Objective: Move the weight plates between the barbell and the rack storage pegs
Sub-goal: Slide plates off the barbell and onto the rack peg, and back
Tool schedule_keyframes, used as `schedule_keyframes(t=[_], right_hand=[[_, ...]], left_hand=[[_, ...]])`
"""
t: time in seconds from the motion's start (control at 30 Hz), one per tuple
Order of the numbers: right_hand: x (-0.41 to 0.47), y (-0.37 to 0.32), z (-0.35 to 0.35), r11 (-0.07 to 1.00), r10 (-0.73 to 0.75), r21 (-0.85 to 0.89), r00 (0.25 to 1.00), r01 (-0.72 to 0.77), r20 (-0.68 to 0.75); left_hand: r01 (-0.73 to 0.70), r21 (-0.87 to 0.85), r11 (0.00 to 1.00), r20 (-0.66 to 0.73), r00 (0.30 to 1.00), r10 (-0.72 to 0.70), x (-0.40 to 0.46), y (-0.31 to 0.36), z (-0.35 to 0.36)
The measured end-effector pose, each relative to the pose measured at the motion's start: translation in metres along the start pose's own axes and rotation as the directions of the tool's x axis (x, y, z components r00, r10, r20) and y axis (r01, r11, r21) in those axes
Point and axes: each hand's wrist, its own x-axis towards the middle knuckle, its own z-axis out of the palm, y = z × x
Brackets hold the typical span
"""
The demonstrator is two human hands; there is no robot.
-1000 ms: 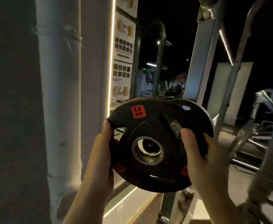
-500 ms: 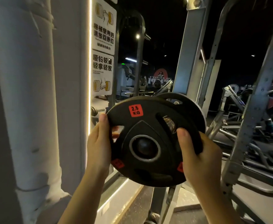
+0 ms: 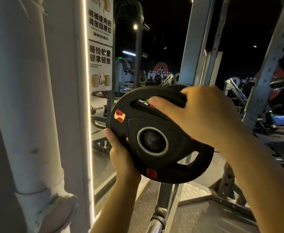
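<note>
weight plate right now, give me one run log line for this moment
stage: carrying | weight plate: tilted, held up in front of rack upright | left hand: grips lower left rim | right hand: grips top rim slot

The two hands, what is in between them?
In the head view, a black weight plate sits between them. The left hand holds its lower left edge, and the right hand curls over its top rim.
</note>
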Motion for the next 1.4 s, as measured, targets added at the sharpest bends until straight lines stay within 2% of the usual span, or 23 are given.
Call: schedule_keyframes(t=[0.1, 0.23, 0.33, 0.4, 0.43, 0.57, 0.7, 0.83, 0.9, 1.0, 1.13, 1.27, 1.33, 1.4], right_hand=[[0.009, -0.005, -0.004, 0.997, -0.008, -0.083, 1.000, 0.010, 0.026], [0.005, 0.002, -0.001, 1.000, -0.010, -0.021, 1.000, 0.010, -0.005], [-0.016, 0.013, 0.010, 0.975, 0.097, 0.206, 0.993, -0.081, -0.071], [-0.040, 0.017, 0.024, 0.883, 0.263, 0.435, 0.954, -0.178, -0.144], [-0.050, 0.019, 0.032, 0.852, 0.313, 0.489, 0.931, -0.186, -0.190], [-0.074, 0.020, 0.062, 0.736, 0.456, 0.652, 0.845, -0.183, -0.279], [-0.076, 0.024, 0.070, 0.697, 0.484, 0.697, 0.829, -0.170, -0.282], [-0.071, 0.021, 0.059, 0.748, 0.446, 0.636, 0.852, -0.188, -0.273], [-0.067, 0.020, 0.052, 0.767, 0.438, 0.604, 0.865, -0.217, -0.246], [-0.048, 0.026, 0.039, 0.846, 0.348, 0.487, 0.916, -0.216, -0.200], [-0.006, 0.032, 0.018, 0.940, 0.182, 0.293, 0.983, -0.174, 0.000], [0.029, 0.030, 0.010, 0.989, 0.123, 0.061, 0.976, -0.136, 0.180], [0.032, 0.028, 0.011, 0.991, 0.132, -0.020, 0.978, -0.131, 0.164], [0.024, 0.028, 0.015, 0.991, 0.122, -0.052, 0.991, -0.119, 0.058]], left_hand=[[0.053, -0.074, 0.996, 0.013, 0.999, -0.052, -0.001, -0.007, 0.003], [0.032, -0.054, 0.998, 0.035, 0.999, -0.031, 0.005, -0.010, -0.001], [-0.052, 0.104, 0.993, 0.041, 0.998, 0.048, 0.023, 0.009, -0.002], [-0.176, 0.270, 0.947, 0.138, 0.980, 0.143, 0.038, 0.029, 0.002], [-0.245, 0.333, 0.911, 0.181, 0.964, 0.194, 0.044, 0.037, 0.005], [-0.449, 0.435, 0.780, 0.338, 0.885, 0.321, 0.056, 0.051, 0.017], [-0.489, 0.429, 0.759, 0.384, 0.860, 0.337, 0.061, 0.049, 0.014], [-0.474, 0.446, 0.759, 0.379, 0.868, 0.320, 0.058, 0.048, 0.013], [-0.430, 0.420, 0.799, 0.362, 0.887, 0.287, 0.059, 0.042, 0.010], [-0.313, 0.369, 0.875, 0.265, 0.938, 0.224, 0.058, 0.019, 0.001], [-0.140, 0.234, 0.962, 0.179, 0.979, 0.099, 0.042, -0.016, -0.003], [-0.036, 0.094, 0.995, 0.166, 0.986, 0.020, 0.019, -0.033, 0.001], [-0.022, 0.072, 0.997, 0.198, 0.980, 0.007, 0.014, -0.034, 0.001], [-0.032, 0.085, 0.996, 0.209, 0.978, 0.014, 0.019, -0.032, 0.000]])
